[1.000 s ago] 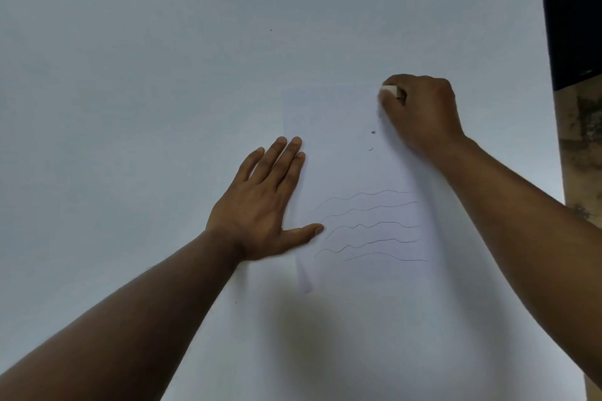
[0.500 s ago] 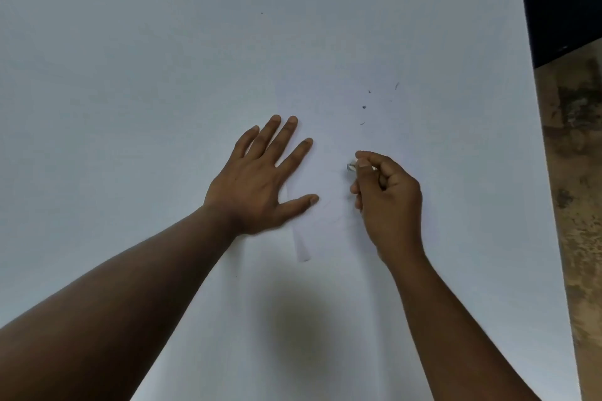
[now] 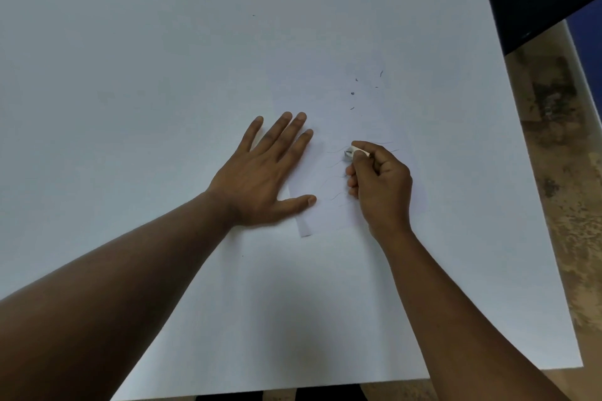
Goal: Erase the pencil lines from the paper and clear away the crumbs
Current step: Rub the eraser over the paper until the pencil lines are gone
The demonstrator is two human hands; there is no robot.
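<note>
Paper (image 3: pixel 329 212) lies flat near the middle of the white surface (image 3: pixel 163 58), a small pale sheet hard to tell from the top beneath it except at its lower left corner, where its edge casts a thin shadow. Faint wavy pencil lines (image 3: pixel 335 169) cross it in several rows, visible to the left of the right hand and peeking out past its knuckles; they look thin and light. Dark eraser crumbs (image 3: pixel 352 93) are scattered just beyond the lines, a few curled specks well apart from each other.

An eraser (image 3: pixel 350 153), a small white block with a greyed tip, is pinched between thumb and forefinger of the right hand (image 3: pixel 379 185), the other fingers curled beneath; its tip sits on or just above the upper rows, which I cannot tell apart. Flat and spread, the left hand (image 3: pixel 260 172) presses fingers and thumb on the sheet's left edge.

Rubbing is the step in hand, and most of the lines seem to remain. Short strokes running away from the pinned edge should keep the sheet from buckling, with light pressure so the thin paper does not crease. The greyed tip could smear.
</note>
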